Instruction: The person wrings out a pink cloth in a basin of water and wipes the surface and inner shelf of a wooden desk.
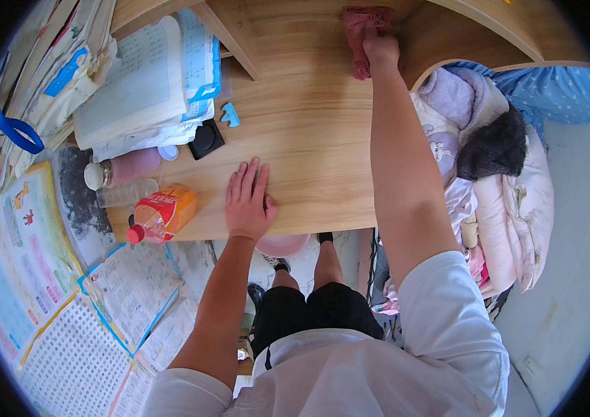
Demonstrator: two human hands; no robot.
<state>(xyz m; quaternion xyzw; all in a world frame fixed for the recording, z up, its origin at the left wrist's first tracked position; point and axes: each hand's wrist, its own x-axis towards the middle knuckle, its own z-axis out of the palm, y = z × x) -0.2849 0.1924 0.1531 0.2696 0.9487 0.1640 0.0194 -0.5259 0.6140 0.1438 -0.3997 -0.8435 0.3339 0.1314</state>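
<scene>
My right hand (pixel 382 51) is stretched to the far right part of the wooden desk (pixel 305 146), gripping a dark pink cloth (pixel 357 39) against the surface near the back. Part of the cloth is hidden under my fingers. Flat on the desk near its front edge rests my left hand (pixel 248 200), fingers spread and holding nothing. To the left of that hand lies an orange drink bottle (pixel 167 213) with a red cap.
Stacked papers and workbooks (pixel 138 78), a pink bottle (pixel 133 166), a black square case (pixel 206 139) and a small blue piece (pixel 230 114) occupy the desk's left side. Folded bedding (pixel 508 224) is piled to the right. A pink basin (pixel 284 245) sits below the front edge.
</scene>
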